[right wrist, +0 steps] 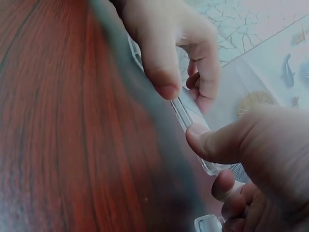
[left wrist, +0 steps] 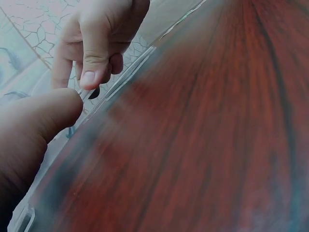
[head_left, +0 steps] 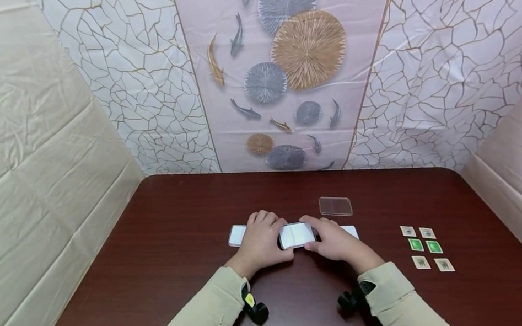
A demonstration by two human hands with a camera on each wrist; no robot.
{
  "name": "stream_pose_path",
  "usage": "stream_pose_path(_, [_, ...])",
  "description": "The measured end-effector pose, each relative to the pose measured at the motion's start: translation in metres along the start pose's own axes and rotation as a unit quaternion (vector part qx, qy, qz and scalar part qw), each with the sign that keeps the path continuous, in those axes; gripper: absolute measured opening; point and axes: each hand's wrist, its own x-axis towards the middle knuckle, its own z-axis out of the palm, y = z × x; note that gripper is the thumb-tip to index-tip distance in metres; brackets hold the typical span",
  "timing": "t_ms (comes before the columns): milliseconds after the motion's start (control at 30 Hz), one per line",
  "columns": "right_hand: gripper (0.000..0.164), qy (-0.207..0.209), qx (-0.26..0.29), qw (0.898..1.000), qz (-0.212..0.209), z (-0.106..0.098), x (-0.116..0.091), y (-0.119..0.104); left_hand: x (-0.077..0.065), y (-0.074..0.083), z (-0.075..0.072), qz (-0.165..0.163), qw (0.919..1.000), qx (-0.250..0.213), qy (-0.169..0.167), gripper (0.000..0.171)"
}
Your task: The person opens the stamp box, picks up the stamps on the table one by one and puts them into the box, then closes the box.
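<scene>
Clear case (head_left: 296, 235): between the two hands, over the middle of the table, with white showing inside; from where I stand I can't quite tell whether it touches the wood
Left hand (head_left: 263, 240): gripping the case's left end, thumb at the near edge, fingers at the far side
Right hand (head_left: 334, 239): gripping the right end in the same way, thumb and fingers on opposite edges
White-filled case (head_left: 237, 235): flat on the table just beside the left hand, which partly hides it
White piece (head_left: 350, 232): peeking out behind the right hand, partly covered by it
Transparent panel (head_left: 335, 206): lying flat beyond the right hand
Small square tiles (head_left: 415, 245): six in two columns, well off to the right, the green pair between two pale, printed pairs
Table (head_left: 165, 265): dark reddish wood with visible grain
Wall cloth (head_left: 266, 81): fish and round shapes on a pale pink panel, crackle pattern on either side
</scene>
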Motion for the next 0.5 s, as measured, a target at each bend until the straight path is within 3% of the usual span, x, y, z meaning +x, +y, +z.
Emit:
stream_pose_path(200, [0.06, -0.011, 0.027, 0.999, 0.027, -0.002, 0.0, -0.005, 0.001, 0.0, -0.001, 0.002, 1.0, 0.0, 0.007, 0.053])
stream_pose_path(500, [0.063, -0.015, 0.017, 0.999, 0.036, -0.001, -0.002, -0.013, -0.001, 0.0, -0.001, 0.009, 0.9999, 0.005, 0.007, 0.055])
